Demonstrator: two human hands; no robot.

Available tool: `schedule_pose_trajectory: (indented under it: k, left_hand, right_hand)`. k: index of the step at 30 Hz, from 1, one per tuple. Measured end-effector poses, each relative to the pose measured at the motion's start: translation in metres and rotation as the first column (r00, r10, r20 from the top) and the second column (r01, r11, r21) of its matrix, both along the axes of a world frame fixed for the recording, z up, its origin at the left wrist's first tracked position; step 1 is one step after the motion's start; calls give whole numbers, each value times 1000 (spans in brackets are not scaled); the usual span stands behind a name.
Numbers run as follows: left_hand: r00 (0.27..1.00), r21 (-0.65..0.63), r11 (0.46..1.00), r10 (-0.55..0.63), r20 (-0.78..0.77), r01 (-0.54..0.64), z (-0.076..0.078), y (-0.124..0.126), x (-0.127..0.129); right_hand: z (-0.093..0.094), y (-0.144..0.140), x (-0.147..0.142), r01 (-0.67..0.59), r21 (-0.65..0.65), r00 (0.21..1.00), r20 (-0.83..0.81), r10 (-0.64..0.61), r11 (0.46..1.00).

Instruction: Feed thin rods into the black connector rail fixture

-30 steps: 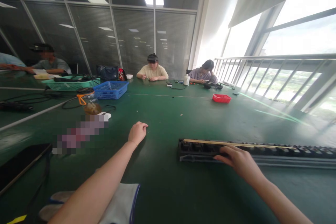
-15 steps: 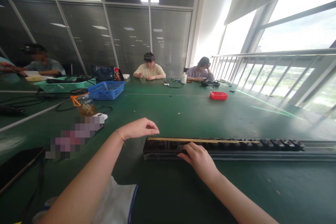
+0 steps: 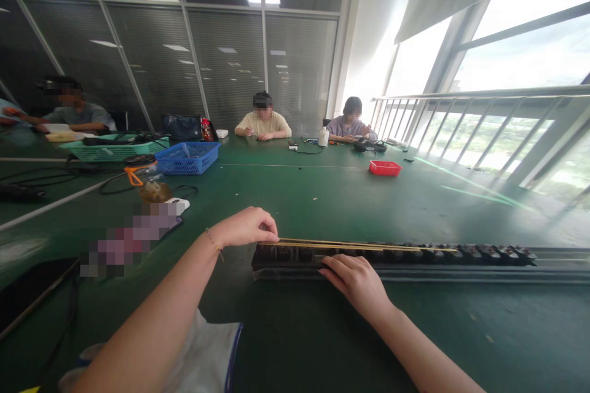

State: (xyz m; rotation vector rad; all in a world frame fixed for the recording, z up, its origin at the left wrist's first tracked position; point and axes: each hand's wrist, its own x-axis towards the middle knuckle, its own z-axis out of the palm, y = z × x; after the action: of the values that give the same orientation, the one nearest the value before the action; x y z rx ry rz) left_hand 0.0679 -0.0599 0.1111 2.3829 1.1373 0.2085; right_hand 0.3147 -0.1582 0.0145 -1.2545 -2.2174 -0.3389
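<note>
Head view, and both bare hands are down at the long black tray (image 3: 415,256) lying across the green table (image 3: 322,196), running from the middle out to the right. Left hand (image 3: 244,228) sits at the tray's left end, fingers curled together, fingertips pinched on the near end of a thin tan strip (image 3: 359,246) that runs along the top of the tray; the strip's left end looks lifted slightly off the tray, though it is hard to be sure. A thin bracelet shows at that wrist. Right hand (image 3: 357,282) lies palm down on the tray's near edge, a little right of the left hand, fingers spread flat and resting on it, clamped on nothing. Dark slots line the tray all the way along to the right.

Near left, a white cloth with a blue edge (image 3: 207,356) sits under the left forearm. Further left on the table, a blurred patch, and beyond it a jar with an orange clip (image 3: 147,181). Behind that, a blue basket (image 3: 188,156) and a green basket (image 3: 115,147), just beside each other. A small red tray (image 3: 384,167) sits well apart, far right of centre.

Along the far edge, 2 people (image 3: 262,123) sit side by side with their own hands on the table, and 1 more person (image 3: 69,110) sits far left.
</note>
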Motion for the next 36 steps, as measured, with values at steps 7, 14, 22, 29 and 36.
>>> schedule_pose_trajectory:
  k: [7,14,22,29,36]
  left_hand:
    - [991,512,851,137,-3,-116,-22,18,0]
    - [959,548,821,263,-109,-163,-87,49,-9]
    - [942,591,785,314,-121,-185,-108,60,-13]
    - [953,536,805,304,-2,-255,-91,57,-16]
    - [995,182,978,98,28,-101,0,13,-11]
  right_hand:
    - [0,1,0,18,-25,1000,-10,-18,1000]
    - [-3,1,0,34,-36,999,-8,-34,999]
    - [-4,2,0,28,-29,1000,-12,-28,999]
    - [-4,3,1,12,-4,1000,-27,-12,1000]
    - [-3,3,1,12,-13,999,-34,-12,1000]
